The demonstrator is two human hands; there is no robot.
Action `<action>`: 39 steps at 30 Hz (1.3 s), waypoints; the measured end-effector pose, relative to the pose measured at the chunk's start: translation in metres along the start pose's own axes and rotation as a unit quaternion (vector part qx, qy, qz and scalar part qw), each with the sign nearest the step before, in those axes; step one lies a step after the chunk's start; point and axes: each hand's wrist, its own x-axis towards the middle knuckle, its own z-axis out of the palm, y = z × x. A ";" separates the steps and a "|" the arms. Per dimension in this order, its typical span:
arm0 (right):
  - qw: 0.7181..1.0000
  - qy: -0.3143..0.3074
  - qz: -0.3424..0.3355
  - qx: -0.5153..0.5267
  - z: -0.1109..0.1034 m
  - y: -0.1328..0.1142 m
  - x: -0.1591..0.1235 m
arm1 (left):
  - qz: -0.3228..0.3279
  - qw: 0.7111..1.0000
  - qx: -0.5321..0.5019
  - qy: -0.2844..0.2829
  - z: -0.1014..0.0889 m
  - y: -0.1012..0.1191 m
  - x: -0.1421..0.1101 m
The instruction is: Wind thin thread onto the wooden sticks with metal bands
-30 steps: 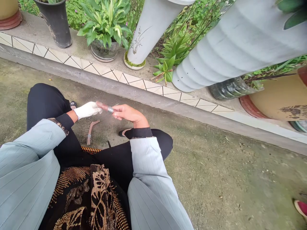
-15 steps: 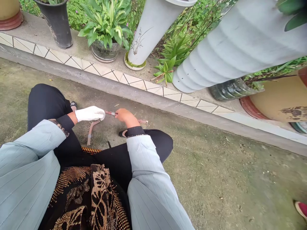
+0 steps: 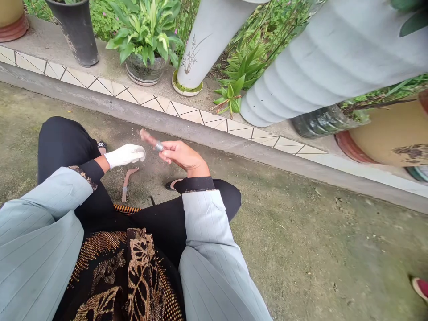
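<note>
My right hand [image 3: 182, 156] is bare and closed around a reddish-brown stick [image 3: 149, 137] with silvery thin wire [image 3: 159, 146] wound round it. The stick's far end points up and left and is blurred. Just left of it, my left hand [image 3: 126, 155] wears a white glove, its fingers pressed together. Fine loops of the thin wire hang beneath the glove; the exact grip is hidden by the fingers. Below the glove, a bent brown stick [image 3: 125, 183] lies on the ground, also with wire round its lower end.
A low tiled ledge [image 3: 160, 103] crosses in front, bearing a black pot [image 3: 78, 38], a leafy plant in a clear pot [image 3: 145, 70], and tall white pots [image 3: 203, 42]. Concrete ground [image 3: 301, 236] extends right. A red shoe [image 3: 420, 285] shows at the right edge.
My right hand has turned and shifted right, swinging the stick from nearly level to slanting up and left, away from the glove. My left hand has hardly moved.
</note>
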 end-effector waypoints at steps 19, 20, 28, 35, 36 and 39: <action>0.902 -0.187 0.246 -0.302 0.011 0.025 0.025 | -0.021 0.978 0.164 0.125 -0.014 0.008 -0.005; 0.919 -0.225 0.214 -0.245 0.012 0.022 0.023 | -0.022 0.978 0.161 0.131 -0.013 0.006 -0.004; 0.980 0.199 -0.020 0.012 -0.014 0.010 0.003 | -0.029 0.997 0.076 0.020 -0.001 0.002 -0.001; 0.902 0.338 0.179 -0.199 -0.028 0.037 0.019 | 0.045 0.989 0.081 -0.114 0.007 0.011 -0.004; 0.884 0.311 0.214 -0.275 -0.028 0.039 0.021 | 0.048 0.989 0.086 -0.114 0.006 0.010 -0.005; 0.816 0.177 0.310 -0.455 -0.021 0.041 0.027 | 0.062 0.989 0.104 -0.084 0.001 0.008 -0.008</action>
